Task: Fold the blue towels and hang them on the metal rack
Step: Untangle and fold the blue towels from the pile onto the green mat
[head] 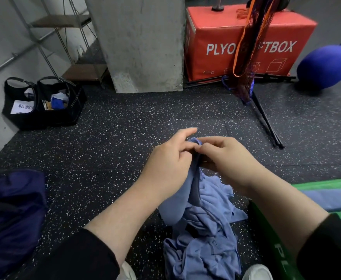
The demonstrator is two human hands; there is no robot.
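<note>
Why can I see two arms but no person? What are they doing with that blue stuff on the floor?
The camera sits on the person's head and looks down, so you see only their arms. The left hand and right hand both pinch the top edge of a soft blue cloth towel. More crumpled blue towels lie below on the black speckled rubber floor. Farther away stand a big red padded box, a blue oval ball and two black bags.
</note>
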